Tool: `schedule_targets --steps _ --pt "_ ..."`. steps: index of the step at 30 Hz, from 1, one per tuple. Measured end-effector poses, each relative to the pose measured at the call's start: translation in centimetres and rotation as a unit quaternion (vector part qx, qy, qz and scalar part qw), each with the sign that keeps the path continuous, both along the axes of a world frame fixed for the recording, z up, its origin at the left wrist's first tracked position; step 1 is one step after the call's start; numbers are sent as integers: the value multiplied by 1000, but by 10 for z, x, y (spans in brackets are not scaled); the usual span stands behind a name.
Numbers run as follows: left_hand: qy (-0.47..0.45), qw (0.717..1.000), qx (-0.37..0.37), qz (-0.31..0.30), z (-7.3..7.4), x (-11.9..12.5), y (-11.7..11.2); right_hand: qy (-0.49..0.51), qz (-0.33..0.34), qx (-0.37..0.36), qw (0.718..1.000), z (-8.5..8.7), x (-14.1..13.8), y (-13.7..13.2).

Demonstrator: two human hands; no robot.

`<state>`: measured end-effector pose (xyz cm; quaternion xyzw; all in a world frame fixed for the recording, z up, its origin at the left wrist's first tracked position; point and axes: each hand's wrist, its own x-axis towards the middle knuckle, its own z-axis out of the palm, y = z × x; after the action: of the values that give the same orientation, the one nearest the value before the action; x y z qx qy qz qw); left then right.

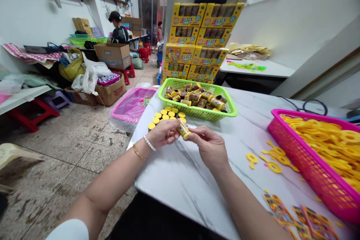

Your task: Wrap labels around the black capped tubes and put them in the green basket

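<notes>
Between my two hands I hold a small cylindrical container (183, 130) with a yellow printed label, tilted above the white table. My left hand (165, 132) has its fingers closed on the upper left end. The fingertips of my right hand (209, 144) pinch the lower right end. Just beyond my left hand, several similar containers with yellow lids (159, 115) stand upright in a group at the table's left edge. Behind them a green basket (197, 111) is heaped with more such containers (195, 95), lying loose.
At right, a pink basket (312, 161) holds yellow plastic ring-shaped pieces (323, 135); several loose ones (274, 157) lie beside it. Printed cards (281, 210) are at the front right. Stacked yellow boxes (182, 50) rise behind the table (180, 187). A pink lined tub (126, 107) is left.
</notes>
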<state>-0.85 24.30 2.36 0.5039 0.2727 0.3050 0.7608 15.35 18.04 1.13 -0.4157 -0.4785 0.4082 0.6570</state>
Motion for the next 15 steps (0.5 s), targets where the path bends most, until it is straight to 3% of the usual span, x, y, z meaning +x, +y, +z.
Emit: schedule_targets --steps 4,8,11,15 --pt "13 1000 -8 8 -3 2 -1 -11 -2 -11 1000 2 -3 -4" --pt "19 1000 -23 3 -5 4 -3 -39 -11 51 998 4 -6 -8" --pt "15 998 -54 -12 -2 4 -4 -28 -33 65 997 5 -7 -10" --pt "24 997 -68 -2 2 4 -6 -68 -10 62 996 7 -6 -11"
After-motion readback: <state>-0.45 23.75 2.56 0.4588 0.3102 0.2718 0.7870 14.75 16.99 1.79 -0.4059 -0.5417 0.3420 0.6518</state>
